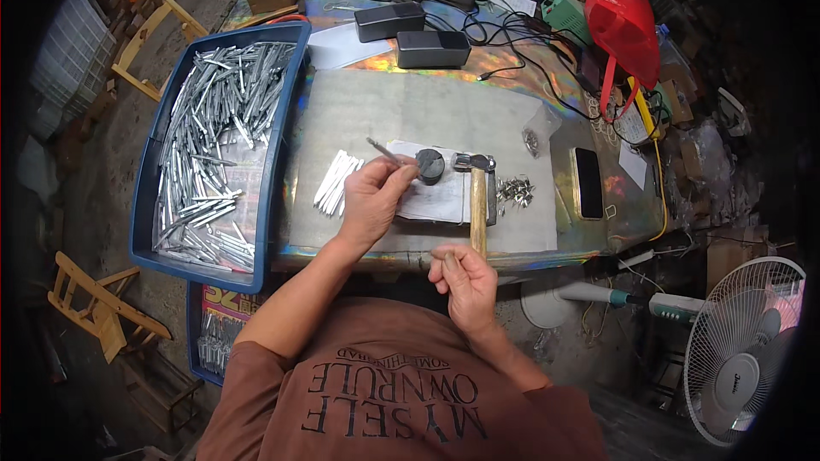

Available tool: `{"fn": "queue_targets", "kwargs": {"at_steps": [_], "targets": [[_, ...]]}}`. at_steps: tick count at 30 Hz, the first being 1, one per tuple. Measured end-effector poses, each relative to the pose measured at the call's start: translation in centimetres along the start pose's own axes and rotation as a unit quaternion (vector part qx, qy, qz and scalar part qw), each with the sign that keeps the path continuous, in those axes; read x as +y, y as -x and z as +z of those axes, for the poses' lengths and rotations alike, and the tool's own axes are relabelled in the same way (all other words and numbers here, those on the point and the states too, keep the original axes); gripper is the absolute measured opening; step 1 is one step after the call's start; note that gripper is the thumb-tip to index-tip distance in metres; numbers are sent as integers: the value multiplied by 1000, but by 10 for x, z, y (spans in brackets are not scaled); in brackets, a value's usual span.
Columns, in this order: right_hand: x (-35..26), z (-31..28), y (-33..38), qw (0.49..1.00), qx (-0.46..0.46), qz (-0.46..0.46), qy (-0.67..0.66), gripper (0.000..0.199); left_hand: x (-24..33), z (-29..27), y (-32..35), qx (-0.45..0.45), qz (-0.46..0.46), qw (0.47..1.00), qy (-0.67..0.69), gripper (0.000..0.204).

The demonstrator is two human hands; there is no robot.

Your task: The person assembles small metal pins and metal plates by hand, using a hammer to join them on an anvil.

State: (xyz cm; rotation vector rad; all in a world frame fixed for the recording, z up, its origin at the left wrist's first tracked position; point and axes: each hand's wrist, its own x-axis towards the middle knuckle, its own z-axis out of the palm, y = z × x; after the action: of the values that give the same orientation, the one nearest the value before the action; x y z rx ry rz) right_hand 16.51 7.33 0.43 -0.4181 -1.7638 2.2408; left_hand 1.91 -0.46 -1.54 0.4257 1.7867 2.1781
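Note:
My left hand (373, 201) is over the middle of the table, pinching a slim silver metal rod (383, 149) that points up and to the left. Just right of its fingertips stands a dark round block (430, 166) on a paper-covered base (431, 202). A hammer (477, 205) lies with its head on the base's right side and its wooden handle toward me. By the handle's end, my right hand (466, 283) is closed, thumb against curled fingers; what it holds, if anything, is hidden. Small shiny metal parts (515, 192) are heaped right of the hammer. Several pale rods (338, 183) lie to the left.
A blue tray (275, 162) full of silver rods stands at the left, with another blue bin (203, 367) below. Dark boxes (433, 49) and cables lie at the back. A phone (587, 183), red bag (619, 26) and fan (741, 358) are at the right.

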Motion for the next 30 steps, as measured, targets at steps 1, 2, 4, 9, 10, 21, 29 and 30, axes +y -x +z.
{"fn": "queue_targets", "kwargs": {"at_steps": [1, 2, 4, 9, 10, 21, 29, 30], "targets": [[-1, 0, 2, 1000, 1, -1, -1, 18, -1, 2, -4, -2, 1, 1000, -1, 11], [-4, 0, 5, 1000, 1, -5, 20, 17, -2, 5, -7, -2, 31, 999, -27, 11], [-4, -1, 6, 999, 2, -10, 40, 17, -2, 7, -13, -4, 63, 997, -53, 11], [-1, -6, 7, 998, -18, -16, 55, 16, -10, 10, -22, -10, 80, 994, -66, 12], [-1, -7, 8, 998, -17, -15, 54, 16, -9, 10, -22, -11, 80, 994, -68, 12], [3, -11, 12, 999, -9, -1, 52, 15, -7, 13, -24, -7, 70, 995, -74, 11], [-10, -16, 1, 989, -5, -97, 110, 13, 4, 10, -31, -62, 214, 944, -242, 7], [-14, -18, -4, 983, 5, -116, 139, 13, 5, 8, -33, -97, 258, 915, -293, 7]]}}
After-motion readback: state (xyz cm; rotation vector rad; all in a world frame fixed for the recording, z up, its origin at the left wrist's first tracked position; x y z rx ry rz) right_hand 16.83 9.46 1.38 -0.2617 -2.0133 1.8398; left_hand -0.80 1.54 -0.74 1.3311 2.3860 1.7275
